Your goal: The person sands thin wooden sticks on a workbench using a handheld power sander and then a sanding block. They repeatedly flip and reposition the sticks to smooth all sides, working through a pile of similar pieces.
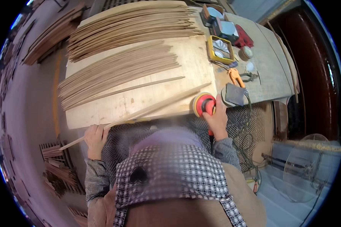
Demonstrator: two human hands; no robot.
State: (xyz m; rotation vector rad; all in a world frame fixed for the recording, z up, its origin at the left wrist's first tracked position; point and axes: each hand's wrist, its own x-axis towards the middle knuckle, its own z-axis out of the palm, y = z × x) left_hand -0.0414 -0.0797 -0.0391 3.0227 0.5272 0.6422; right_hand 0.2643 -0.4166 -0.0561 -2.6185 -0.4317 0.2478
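Observation:
My left hand grips a long thin wooden strip near its lower left end. The strip slants up and right across the pale wooden board on the table, and its near end sticks out past the board's edge. In my right hand is a red orbital sander with a yellow-rimmed pad, at the board's front right corner beside the strip. Whether the pad touches the strip cannot be told. Another single strip lies farther back, next to a spread batch of strips.
A larger stack of strips lies at the back. To the right are a yellow tray, boxes of round discs, orange-handled pliers and a dark sanding sheet. A hose hangs down there. A fan stands lower right.

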